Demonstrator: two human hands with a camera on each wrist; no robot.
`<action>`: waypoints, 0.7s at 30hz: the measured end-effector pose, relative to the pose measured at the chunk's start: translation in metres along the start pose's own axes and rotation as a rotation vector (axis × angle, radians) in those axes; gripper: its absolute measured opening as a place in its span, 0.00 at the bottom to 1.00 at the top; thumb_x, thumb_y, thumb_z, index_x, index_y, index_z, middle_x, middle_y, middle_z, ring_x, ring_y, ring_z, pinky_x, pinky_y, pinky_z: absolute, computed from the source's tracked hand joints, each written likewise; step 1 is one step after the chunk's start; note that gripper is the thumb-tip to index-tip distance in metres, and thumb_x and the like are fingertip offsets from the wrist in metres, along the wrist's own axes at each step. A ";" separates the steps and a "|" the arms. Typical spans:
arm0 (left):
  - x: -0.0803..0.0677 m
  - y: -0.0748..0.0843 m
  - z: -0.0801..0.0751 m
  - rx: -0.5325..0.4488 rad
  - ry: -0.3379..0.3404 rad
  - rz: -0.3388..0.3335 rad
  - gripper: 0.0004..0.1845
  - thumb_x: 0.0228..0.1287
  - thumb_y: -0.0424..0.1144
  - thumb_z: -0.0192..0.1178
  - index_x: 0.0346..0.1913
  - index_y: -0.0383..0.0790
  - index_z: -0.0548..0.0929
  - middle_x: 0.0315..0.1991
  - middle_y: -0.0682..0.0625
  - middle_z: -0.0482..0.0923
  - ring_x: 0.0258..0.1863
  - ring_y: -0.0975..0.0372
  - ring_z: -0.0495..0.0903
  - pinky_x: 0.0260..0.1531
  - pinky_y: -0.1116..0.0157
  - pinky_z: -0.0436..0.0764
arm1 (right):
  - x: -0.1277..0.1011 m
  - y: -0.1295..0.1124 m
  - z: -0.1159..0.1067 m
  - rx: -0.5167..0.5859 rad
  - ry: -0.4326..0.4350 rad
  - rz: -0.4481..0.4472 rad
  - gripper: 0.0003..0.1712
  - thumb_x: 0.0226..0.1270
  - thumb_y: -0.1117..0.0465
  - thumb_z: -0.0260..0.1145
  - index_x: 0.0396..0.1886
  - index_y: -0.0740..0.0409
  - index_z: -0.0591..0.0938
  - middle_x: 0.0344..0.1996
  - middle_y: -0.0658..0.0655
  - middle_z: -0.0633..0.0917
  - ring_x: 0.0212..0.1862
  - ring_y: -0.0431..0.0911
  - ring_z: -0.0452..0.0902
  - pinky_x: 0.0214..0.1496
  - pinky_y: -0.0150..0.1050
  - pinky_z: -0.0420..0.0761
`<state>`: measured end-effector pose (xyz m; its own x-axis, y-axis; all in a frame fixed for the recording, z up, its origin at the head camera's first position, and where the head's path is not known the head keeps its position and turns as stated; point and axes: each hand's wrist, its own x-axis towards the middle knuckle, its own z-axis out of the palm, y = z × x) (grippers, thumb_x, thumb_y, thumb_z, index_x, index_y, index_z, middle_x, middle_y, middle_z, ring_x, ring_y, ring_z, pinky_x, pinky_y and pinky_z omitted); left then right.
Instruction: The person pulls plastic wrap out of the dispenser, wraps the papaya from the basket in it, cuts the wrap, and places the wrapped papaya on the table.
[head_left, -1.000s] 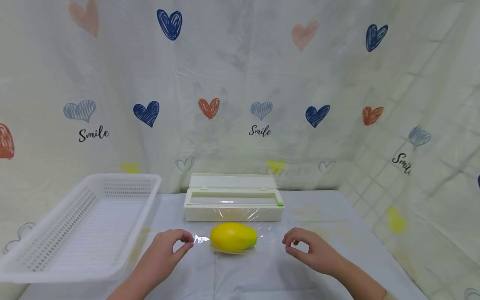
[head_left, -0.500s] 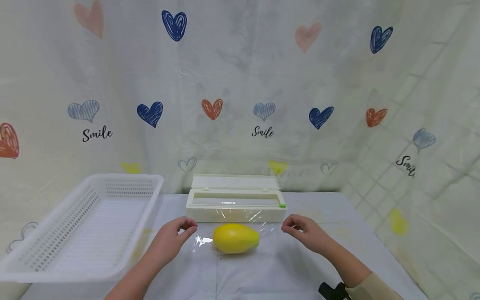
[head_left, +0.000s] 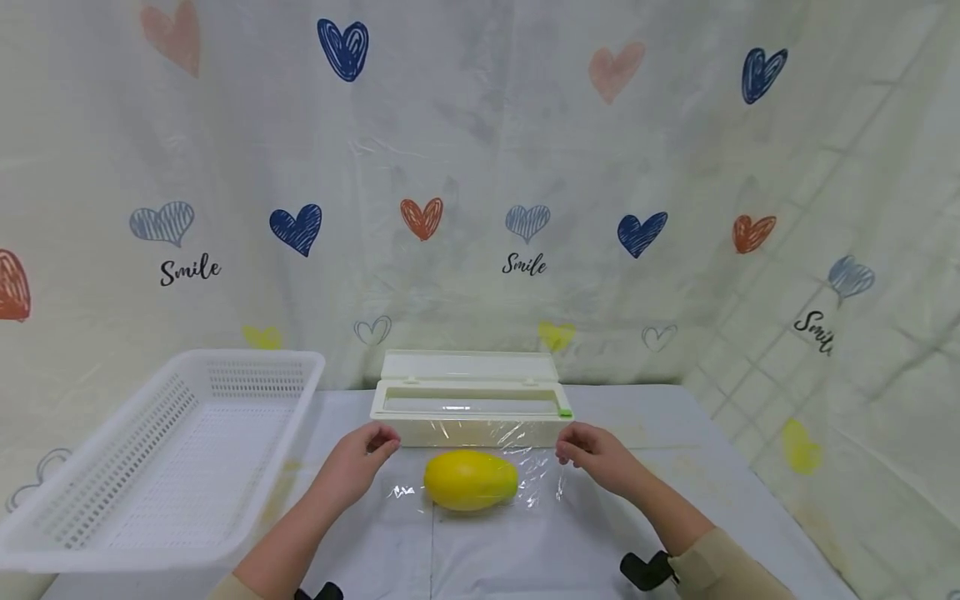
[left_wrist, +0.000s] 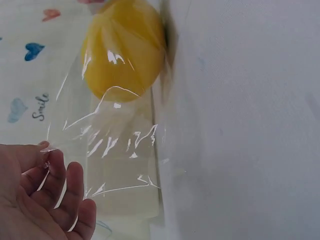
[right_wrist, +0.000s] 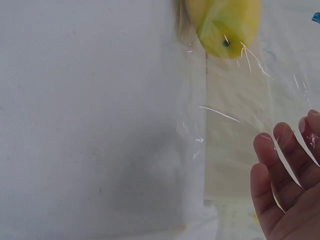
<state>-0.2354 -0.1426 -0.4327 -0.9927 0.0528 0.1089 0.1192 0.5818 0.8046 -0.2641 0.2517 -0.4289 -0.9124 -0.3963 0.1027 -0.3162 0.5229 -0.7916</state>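
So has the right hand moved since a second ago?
Yes. The right hand has moved away from the person, toward the cling film dispenser, its fingers now near the front right corner.

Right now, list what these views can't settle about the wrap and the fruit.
- Cling film: edges too faint in the head view.
- Roll inside the dispenser box: hidden by its wall.
- Yellow fruit: top cut off by the left wrist frame.
- Right hand: grip cropped at the frame edge.

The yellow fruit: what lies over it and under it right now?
A clear film from the white dispenser box drapes over the yellow fruit. The left hand and right hand pinch its corners. Its underside is hidden; whether film lies between it and the table cloth cannot be told.
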 end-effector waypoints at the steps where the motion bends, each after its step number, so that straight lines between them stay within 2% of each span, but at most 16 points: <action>1: 0.002 -0.001 0.001 -0.005 -0.002 -0.004 0.04 0.70 0.37 0.61 0.43 0.42 0.83 0.38 0.50 0.82 0.39 0.61 0.77 0.44 0.59 0.77 | 0.001 0.001 0.001 -0.012 0.006 0.009 0.08 0.75 0.61 0.60 0.42 0.63 0.79 0.33 0.56 0.83 0.40 0.58 0.79 0.42 0.43 0.82; 5: 0.008 -0.006 0.004 -0.009 -0.009 -0.023 0.04 0.70 0.37 0.60 0.43 0.42 0.82 0.38 0.50 0.81 0.38 0.61 0.77 0.41 0.60 0.76 | 0.007 0.006 0.004 -0.038 0.032 0.069 0.10 0.74 0.59 0.61 0.43 0.64 0.79 0.32 0.55 0.83 0.40 0.59 0.79 0.41 0.40 0.81; 13: 0.017 -0.013 0.011 0.021 -0.057 -0.061 0.02 0.69 0.36 0.61 0.40 0.42 0.81 0.34 0.50 0.80 0.34 0.61 0.76 0.35 0.63 0.76 | 0.018 0.020 0.014 -0.076 0.061 0.183 0.07 0.72 0.59 0.64 0.42 0.59 0.80 0.31 0.55 0.82 0.36 0.49 0.78 0.35 0.38 0.79; 17: 0.018 -0.016 0.014 0.092 -0.102 -0.077 0.03 0.67 0.37 0.63 0.38 0.41 0.82 0.32 0.52 0.79 0.33 0.60 0.74 0.35 0.61 0.76 | 0.020 0.026 0.020 -0.136 0.043 0.222 0.04 0.69 0.59 0.66 0.38 0.55 0.81 0.29 0.51 0.80 0.31 0.46 0.75 0.32 0.36 0.77; 21: 0.019 -0.020 0.018 0.127 -0.177 -0.114 0.02 0.65 0.36 0.65 0.36 0.43 0.83 0.30 0.53 0.77 0.32 0.59 0.74 0.35 0.61 0.77 | 0.019 0.026 0.025 -0.187 -0.020 0.243 0.04 0.68 0.58 0.68 0.35 0.53 0.82 0.28 0.50 0.79 0.28 0.45 0.73 0.30 0.36 0.75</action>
<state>-0.2575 -0.1385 -0.4571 -0.9891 0.1153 -0.0915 0.0133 0.6892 0.7245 -0.2833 0.2396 -0.4627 -0.9624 -0.2566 -0.0890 -0.1338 0.7331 -0.6668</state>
